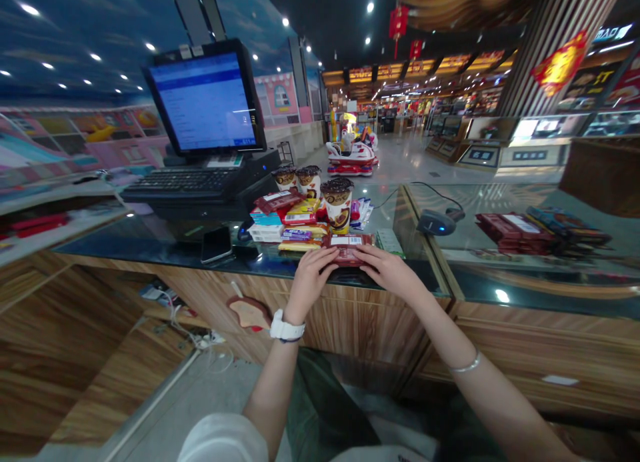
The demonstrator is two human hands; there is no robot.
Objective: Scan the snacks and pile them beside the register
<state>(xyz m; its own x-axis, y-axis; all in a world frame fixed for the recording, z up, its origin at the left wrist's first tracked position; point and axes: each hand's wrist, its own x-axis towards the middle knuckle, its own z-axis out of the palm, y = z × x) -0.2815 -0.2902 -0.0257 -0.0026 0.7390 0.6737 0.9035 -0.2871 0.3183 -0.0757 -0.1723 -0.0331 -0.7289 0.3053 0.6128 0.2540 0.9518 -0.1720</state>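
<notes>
Both hands hold a dark red-brown packet of chocolate bars (349, 250) at the front edge of the glass counter, one hand at each end. My left hand (315, 274) grips its left end and wears a white watch at the wrist. At the right end, the fingers of my right hand (389, 270) lie over the packet. A white label shows on its top. Just behind stand Dove cups (339, 205) with dark lids. Left of them is a pile of snack packs, with a similar dark red packet (279, 201) on top.
A monitor (207, 102) and keyboard (185, 182) stand at the left, with a phone (217, 245) in front. To the right lie a barcode scanner (436, 223) with its cable and stacked dark red packets (515, 231). A drawer front (360, 312) is below the counter.
</notes>
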